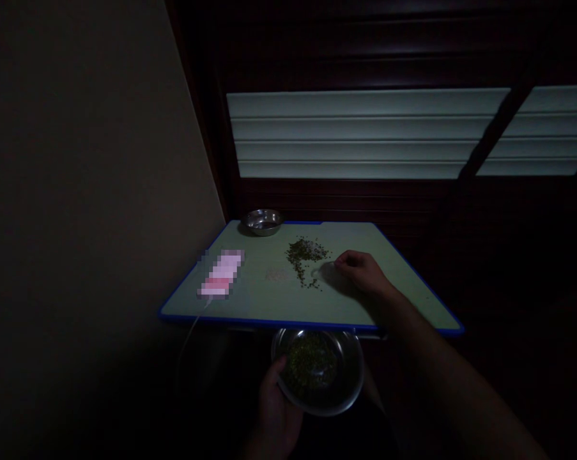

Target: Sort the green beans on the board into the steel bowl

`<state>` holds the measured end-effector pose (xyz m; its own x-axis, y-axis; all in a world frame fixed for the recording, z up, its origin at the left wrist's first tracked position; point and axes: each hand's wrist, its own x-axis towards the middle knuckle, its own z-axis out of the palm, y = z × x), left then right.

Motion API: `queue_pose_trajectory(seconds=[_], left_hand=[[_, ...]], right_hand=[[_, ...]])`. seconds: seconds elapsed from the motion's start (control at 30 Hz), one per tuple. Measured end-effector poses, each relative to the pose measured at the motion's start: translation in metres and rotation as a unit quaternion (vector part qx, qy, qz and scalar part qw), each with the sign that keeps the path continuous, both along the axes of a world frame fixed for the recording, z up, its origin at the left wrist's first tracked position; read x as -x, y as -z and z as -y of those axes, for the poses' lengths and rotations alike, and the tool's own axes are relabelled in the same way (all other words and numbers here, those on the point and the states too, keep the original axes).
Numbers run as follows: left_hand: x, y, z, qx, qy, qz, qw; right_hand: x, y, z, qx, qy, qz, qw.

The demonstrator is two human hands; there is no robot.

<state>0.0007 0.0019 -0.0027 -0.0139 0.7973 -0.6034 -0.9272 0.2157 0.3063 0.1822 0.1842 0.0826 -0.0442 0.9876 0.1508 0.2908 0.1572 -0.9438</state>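
Observation:
My left hand (278, 406) grips the left rim of a steel bowl (350, 390), thumb on the inside edge. The bowl is tilted below the near edge of the table, and small green beans (312, 361) lie in it. My right hand (362, 271) is closed just above the tabletop, its fingers pinching a small, clear, spoon-like tool (316, 272), whose exact shape is hard to make out. Left of that tool, a loose pile of small dark green beans (302, 249) is spread on the table, with a thin trail of them curving toward the near side.
The pale green folding table (250, 306) has a blue rim. At its far left corner stands a smaller steel bowl (263, 223). A blurred-out phone-like screen (221, 275) lies at left, its white cable (192, 329) hanging over the edge. A wall (101, 160) borders the left.

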Motion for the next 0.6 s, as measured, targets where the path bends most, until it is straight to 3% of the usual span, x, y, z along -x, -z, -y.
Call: queue_pose_trajectory(seconds=[0.23,0.6], left_hand=[[0.0017,0.0057,-0.0005,0.002,0.007,-0.012,1.000],[0.0027,0.0050,0.0006,0.002,0.006,-0.007,1.000]], right_hand=[[-0.0013,0.0090,0.0023,0.001,-0.037,0.047,0.998],[-0.0055,0.0083,0.0056,0.023,-0.078,0.080,0.993]])
